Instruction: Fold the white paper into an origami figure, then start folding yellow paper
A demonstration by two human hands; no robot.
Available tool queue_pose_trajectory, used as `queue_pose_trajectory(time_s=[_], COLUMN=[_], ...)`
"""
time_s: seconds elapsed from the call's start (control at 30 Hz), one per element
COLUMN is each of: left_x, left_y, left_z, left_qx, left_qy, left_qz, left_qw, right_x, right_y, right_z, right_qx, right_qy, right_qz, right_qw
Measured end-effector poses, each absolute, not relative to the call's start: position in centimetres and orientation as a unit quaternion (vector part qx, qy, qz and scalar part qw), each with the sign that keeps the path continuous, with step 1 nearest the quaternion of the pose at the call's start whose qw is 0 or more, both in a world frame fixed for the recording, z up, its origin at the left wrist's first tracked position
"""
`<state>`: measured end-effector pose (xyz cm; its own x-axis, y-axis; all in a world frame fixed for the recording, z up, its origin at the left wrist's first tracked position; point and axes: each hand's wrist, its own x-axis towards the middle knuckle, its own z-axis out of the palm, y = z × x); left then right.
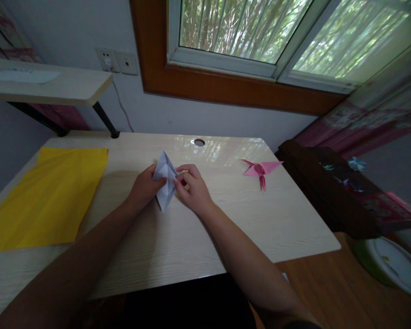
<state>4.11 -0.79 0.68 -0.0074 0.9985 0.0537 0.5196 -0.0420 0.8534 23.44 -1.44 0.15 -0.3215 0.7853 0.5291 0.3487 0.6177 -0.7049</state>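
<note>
A white sheet of folded paper (165, 171), shaped like a long diamond with points at top and bottom, is held above the table. My left hand (144, 186) grips its left side, the thumb pressed across the front face. On the right edge, my right hand (192, 186) pinches the paper between thumb and fingertips near its middle. Creases run along the paper's front. Farther right on the table lies a pink folded paper crane (261, 169), apart from both hands.
A large yellow paper sheet (51, 201) lies on the left of the pale wooden table (281, 224). A raised shelf (55, 89) on black legs stands at the back left. Near the back edge is a round cable hole (199, 142). Dark furniture (329, 192) stands beyond the right edge.
</note>
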Motion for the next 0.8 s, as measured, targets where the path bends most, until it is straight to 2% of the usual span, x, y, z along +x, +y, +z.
queue_pose_trajectory(time_s=[0.3,0.7,0.8], left_x=[3.9,3.2,3.0], left_y=[-0.6,0.1,0.3], left_z=[0.3,0.0,-0.4], left_qx=[0.625,0.649,0.633], left_qy=[0.591,0.579,0.559], left_qz=[0.381,0.349,0.361], left_qw=[0.338,0.348,0.396], right_x=[23.4,23.8,23.8], right_y=[-1.3,-0.6,-0.6], right_z=[-0.2,-1.3,-1.1], right_qx=[-0.318,-0.363,-0.361], right_qy=[-0.815,-0.786,-0.776], right_qz=[0.228,0.271,0.279], right_qw=[0.427,0.421,0.436])
